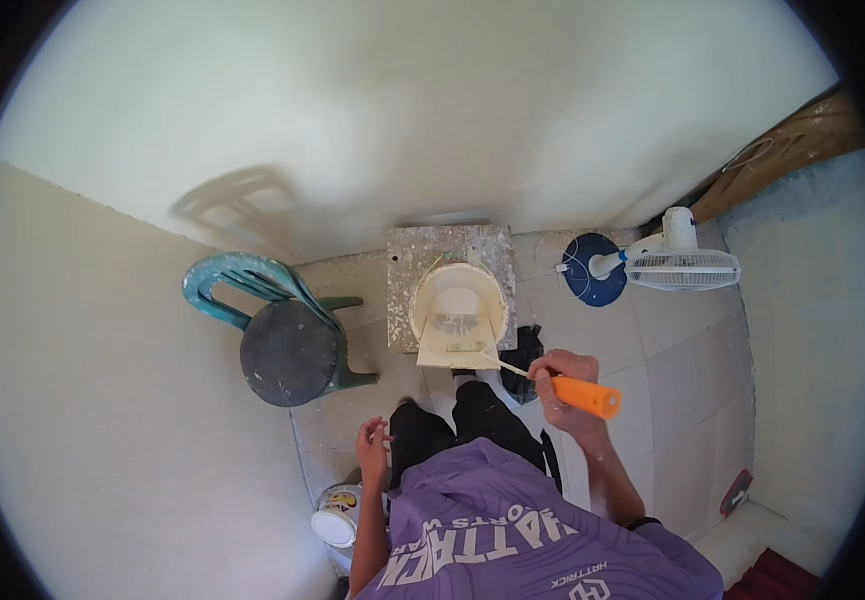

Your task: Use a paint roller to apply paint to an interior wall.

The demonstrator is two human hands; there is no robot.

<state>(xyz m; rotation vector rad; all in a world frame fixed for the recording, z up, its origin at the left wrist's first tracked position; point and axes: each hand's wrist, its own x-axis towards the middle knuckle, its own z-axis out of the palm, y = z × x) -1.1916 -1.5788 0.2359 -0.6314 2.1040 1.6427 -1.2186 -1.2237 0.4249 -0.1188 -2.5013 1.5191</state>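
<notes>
My right hand [567,379] grips the orange handle of a paint roller [586,396]. The roller's thin rod runs left to its small head, which rests on a cream-coated flat board [440,358]. That board slopes out over the near rim of a paint bucket [419,296], and grey patches show on its upper part. Under the bucket is a paint-spattered wooden stand [400,247]. Beside my left thigh hangs my left hand [372,442], holding nothing, its fingers apart and loosely bent.
A green plastic chair [290,352] with a dark round seat is at left. To the right, a white fan [680,262] stands on a blue base near the wall. A black bag [522,360] lies by the stand. A paint can [335,521] sits behind my left arm.
</notes>
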